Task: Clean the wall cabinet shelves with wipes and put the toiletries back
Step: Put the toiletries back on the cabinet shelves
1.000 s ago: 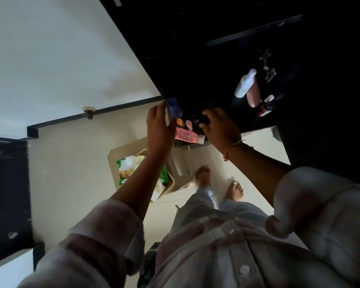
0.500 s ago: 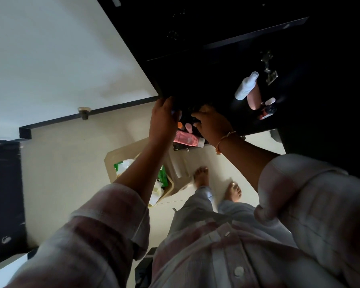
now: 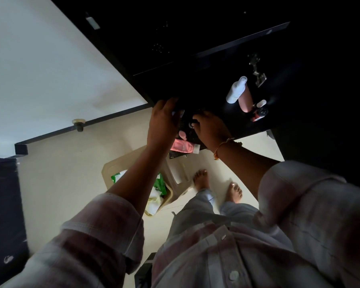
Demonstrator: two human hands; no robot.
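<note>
A dark wall cabinet shelf [image 3: 227,59] fills the upper right. My left hand [image 3: 164,123] and my right hand [image 3: 210,129] grip the two sides of a dark toiletry tray [image 3: 187,132] at the shelf's front edge. A pink tube [image 3: 183,146] lies across the tray's near end, with small pink caps above it. Most of the tray is lost in shadow. Further right on the shelf stand a white bottle [image 3: 236,90], a pink bottle [image 3: 245,98] and a small red item [image 3: 259,115].
A beige stool [image 3: 116,169] stands on the pale floor below my arms, carrying a green wipes pack [image 3: 160,183] and crumpled wipes. My bare feet [image 3: 202,179] are beside it. A metal hinge [image 3: 257,69] sits at the cabinet's right. A white wall is on the left.
Both hands have moved the tray up and further onto the shelf. The blue bottle seen a second ago is now hidden behind my left hand.
</note>
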